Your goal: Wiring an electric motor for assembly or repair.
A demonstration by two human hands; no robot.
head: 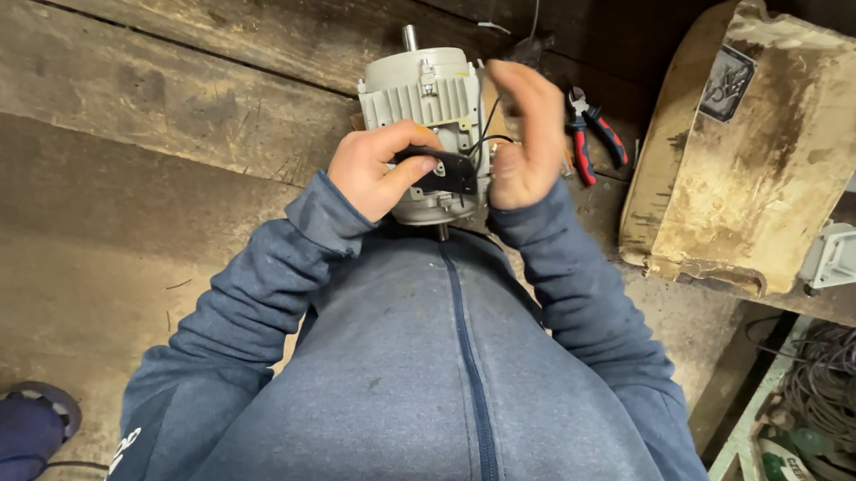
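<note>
Just above the centre of the frame, a small grey electric motor with a ribbed housing is stood on the wooden bench, one shaft end pointing up the frame and the other toward the blue-sleeved body. The left hand is closed on a black plate held against the motor's near side, the thumb pressed across it and the fingers curled under. The right hand is raised beside the motor's right flank, fingers together and slightly bent, blurred, with nothing seen gripped; thin dark wires run between it and the housing. The work appears to be at the stage where the plate is being seated over the wiring. A steady hold by the left hand is called for while the wires are tucked clear. Red-handled pliers lie just right of the hands, and a worn wooden block farther right.
</note>
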